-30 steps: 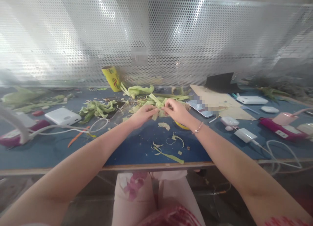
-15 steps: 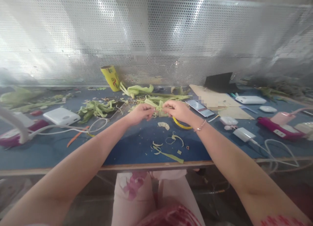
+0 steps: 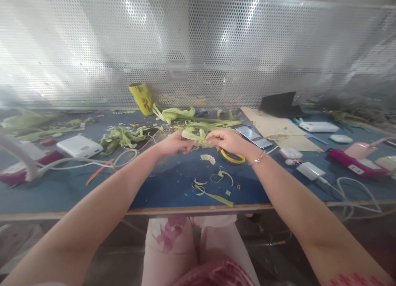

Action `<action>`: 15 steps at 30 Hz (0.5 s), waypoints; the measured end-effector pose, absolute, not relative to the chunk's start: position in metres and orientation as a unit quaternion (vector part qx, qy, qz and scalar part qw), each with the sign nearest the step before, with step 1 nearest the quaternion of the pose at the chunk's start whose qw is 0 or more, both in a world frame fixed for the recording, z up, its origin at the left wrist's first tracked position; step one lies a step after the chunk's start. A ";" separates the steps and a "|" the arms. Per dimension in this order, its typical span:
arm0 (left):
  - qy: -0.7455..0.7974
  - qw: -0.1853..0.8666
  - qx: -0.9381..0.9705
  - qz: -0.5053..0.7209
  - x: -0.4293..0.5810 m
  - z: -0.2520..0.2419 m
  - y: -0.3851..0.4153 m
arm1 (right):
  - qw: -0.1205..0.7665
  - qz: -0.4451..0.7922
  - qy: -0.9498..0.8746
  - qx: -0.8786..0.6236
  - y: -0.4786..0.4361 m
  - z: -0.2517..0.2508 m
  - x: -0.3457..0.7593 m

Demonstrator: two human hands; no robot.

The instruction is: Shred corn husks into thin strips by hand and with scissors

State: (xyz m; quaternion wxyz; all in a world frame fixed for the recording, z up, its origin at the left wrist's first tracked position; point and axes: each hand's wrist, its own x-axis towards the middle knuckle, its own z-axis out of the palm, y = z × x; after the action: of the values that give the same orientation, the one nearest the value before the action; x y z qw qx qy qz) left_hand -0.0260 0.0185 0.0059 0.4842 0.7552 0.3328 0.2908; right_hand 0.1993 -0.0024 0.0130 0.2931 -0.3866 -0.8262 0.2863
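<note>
Presently, both bare hands are at work above the blue table (image 3: 167, 185), and the clock positions below are taken from the green piece (image 3: 201, 136) between them. The piece lies at the middle of the view, pale and leafy.

Grip: the right hand (image 3: 227, 140), at 3 o'clock, has its thumb and fingers closed on the near right edge of the piece. The left hand (image 3: 177, 143), at 9 o'clock, has thumb and fingers drawn together at its left edge and appears to pinch it; the exact contact is too small to confirm. A bracelet (image 3: 258, 159) is worn on the right wrist.

Surroundings: a large leaf (image 3: 181, 114) lies between 10 and 11 o'clock, and beyond it, at 10, a yellow tube (image 3: 141, 99) stands tilted. A leaf pile (image 3: 122, 138) is at 9, with a white box (image 3: 79, 147) farther out. An orange strip (image 3: 100, 171) is at 8.

At 4 o'clock, just below the right hand, lies a yellow ring (image 3: 234, 160). A pale scrap (image 3: 208, 158) is at 5; thin peelings (image 3: 218, 199) lie between 5 and 6, near the table edge. A phone (image 3: 254, 136) is at 3, touching or overlapping the cardboard (image 3: 272, 123), which cannot be told. A perforated screen (image 3: 204, 42) spans 12.
</note>
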 end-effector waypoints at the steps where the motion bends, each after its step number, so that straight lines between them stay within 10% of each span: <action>1: 0.331 0.483 0.757 0.289 -0.026 0.008 0.017 | 0.290 0.295 -0.825 -0.384 -0.003 0.014 0.200; 15: 0.359 0.489 0.740 0.290 -0.016 -0.001 0.018 | 0.260 0.279 -0.826 -0.416 -0.002 0.008 0.197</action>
State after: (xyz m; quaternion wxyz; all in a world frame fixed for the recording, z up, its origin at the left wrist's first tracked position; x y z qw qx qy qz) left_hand -0.0161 0.0184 -0.0014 0.4889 0.7402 0.3590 0.2901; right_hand 0.1969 -0.0017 0.0081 0.2604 -0.4160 -0.8255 0.2785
